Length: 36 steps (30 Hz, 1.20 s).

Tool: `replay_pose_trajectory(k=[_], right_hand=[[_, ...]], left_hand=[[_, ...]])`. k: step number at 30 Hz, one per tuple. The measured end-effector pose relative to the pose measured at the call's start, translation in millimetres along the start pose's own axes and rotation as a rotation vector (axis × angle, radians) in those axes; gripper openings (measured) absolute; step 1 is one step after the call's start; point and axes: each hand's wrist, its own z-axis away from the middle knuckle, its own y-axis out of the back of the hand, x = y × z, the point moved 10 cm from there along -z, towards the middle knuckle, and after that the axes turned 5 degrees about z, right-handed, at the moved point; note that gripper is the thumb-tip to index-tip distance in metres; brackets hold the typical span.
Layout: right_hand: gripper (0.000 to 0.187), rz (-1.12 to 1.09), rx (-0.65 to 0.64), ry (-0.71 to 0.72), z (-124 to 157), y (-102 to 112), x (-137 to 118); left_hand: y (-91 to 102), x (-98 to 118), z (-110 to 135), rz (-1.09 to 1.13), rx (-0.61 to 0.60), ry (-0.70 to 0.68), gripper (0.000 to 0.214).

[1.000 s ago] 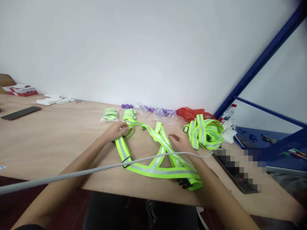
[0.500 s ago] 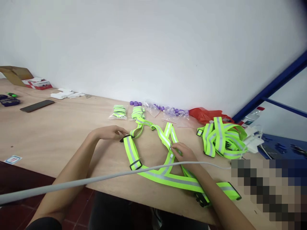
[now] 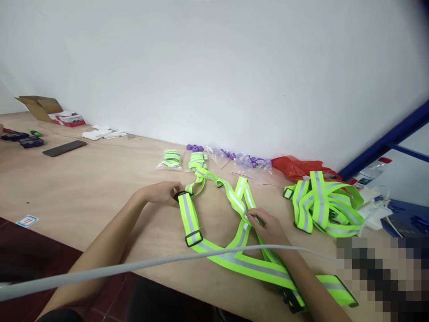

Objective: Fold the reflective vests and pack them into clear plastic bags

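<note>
A neon-yellow reflective harness (image 3: 251, 264) with grey stripes lies spread on the wooden table in front of me. At its left side, my left hand (image 3: 165, 192) has its fingers closed around a black buckle (image 3: 181, 195). Below that, a black slider (image 3: 193, 238) sits on the same strap. My right hand (image 3: 266, 224) pinches the harness where its straps cross near the middle. A second black buckle (image 3: 293, 300) lies under my right forearm, which hides part of the lower strap.
More reflective straps (image 3: 320, 205) lie heaped at the right, near a red plastic bag (image 3: 303, 167) and a bottle (image 3: 372, 172). Bagged straps (image 3: 171, 158) and purple pieces (image 3: 195, 147) stand by the wall. A grey cable (image 3: 150, 262) crosses in front of my arms.
The whole view has shifted, so the scene sits a little further right and lower. Both hands stay at the same spots on the harness, which has hardly moved.
</note>
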Motion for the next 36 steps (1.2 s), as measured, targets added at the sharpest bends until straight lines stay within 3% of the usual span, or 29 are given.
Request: replay_pose_trajectory(k=[4,8,11,14,19,22,26,31,36], right_hand=[[0.026,0.049,-0.003,0.041,1,13,-5],[0.019,0.214,0.185,0.163,24,58,-24],[0.016,0.367,0.306,0.259,67,81,-47],[0.013,0.468,0.412,0.277,121,90,-67],[0.009,0.532,0.400,0.304,183,78,-95],[0.010,0.545,0.321,0.261,189,73,-91],[0.025,0.606,0.268,0.184,184,67,-70],[0.030,0.637,0.247,0.108,175,59,-49],[0.020,0.554,0.347,0.092,177,67,-43]], left_hand=[[3.1,4,3,0.125,-0.017,-0.061,0.055],[-3.6,4,1,0.247,-0.091,-0.097,0.060],[-6.5,-1,-1,0.314,-0.121,-0.063,0.057],[-6.2,-4,-1,0.333,-0.140,-0.024,0.049],[-2.2,-11,1,0.281,-0.133,0.067,0.039],[0.7,-13,2,0.350,-0.085,0.105,0.042],[3.2,-14,5,0.500,-0.001,0.167,0.055],[12.8,0,6,0.621,0.129,0.075,0.044],[19.8,-7,10,0.667,0.232,0.085,0.043]])
